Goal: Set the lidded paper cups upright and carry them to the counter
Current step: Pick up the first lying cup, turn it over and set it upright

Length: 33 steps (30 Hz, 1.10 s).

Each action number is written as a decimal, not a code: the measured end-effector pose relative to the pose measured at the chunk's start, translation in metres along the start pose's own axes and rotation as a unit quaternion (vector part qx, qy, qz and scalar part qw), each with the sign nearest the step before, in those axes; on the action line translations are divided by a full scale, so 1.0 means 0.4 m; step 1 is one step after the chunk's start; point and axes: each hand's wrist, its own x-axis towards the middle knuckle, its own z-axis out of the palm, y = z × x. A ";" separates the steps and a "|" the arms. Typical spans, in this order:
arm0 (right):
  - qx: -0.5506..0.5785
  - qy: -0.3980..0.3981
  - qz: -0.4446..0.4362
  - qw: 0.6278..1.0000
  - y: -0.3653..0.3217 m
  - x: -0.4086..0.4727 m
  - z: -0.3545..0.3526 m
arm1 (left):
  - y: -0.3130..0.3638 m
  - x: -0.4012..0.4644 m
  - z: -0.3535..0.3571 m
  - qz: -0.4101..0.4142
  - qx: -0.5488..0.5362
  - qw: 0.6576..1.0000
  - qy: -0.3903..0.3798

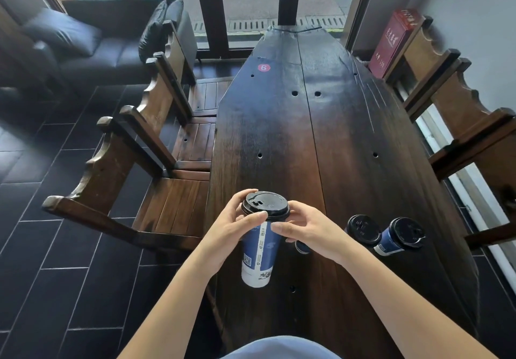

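Fingers (252, 217) of both hands curl round tall blue & white paper cup (259, 252) w/ black lid (265, 205), held upright above dark table (321, 146); left hand (233, 228), right hand (307, 228). Two more lidded cups (391, 235) stand to its right.

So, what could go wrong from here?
Both hands, left hand and right hand, grip the held cup near its lid, so the lid may pop off. Two cups stand close behind the right hand on the table; the wrist could tip them.
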 end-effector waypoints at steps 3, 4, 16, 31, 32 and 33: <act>-0.001 -0.015 0.027 1.000 0.006 0.021 0.017 | -0.013 0.015 -0.013 -0.013 0.032 0.999 0.002; 0.006 -0.009 0.038 0.999 0.007 0.029 0.021 | -0.018 0.020 -0.016 -0.020 0.047 0.999 0.000; -0.057 -0.006 0.084 0.995 0.061 0.131 0.026 | -0.101 0.087 -0.063 -0.081 0.100 0.991 0.015; -0.200 0.018 0.069 0.977 0.147 0.233 0.069 | -0.244 0.169 -0.103 -0.038 0.203 0.977 0.057; -0.202 0.021 0.068 0.977 0.152 0.236 0.073 | -0.252 0.175 -0.107 -0.037 0.201 0.977 0.057; -0.201 0.023 0.068 0.977 0.157 0.239 0.076 | -0.260 0.181 -0.111 -0.037 0.197 0.978 0.056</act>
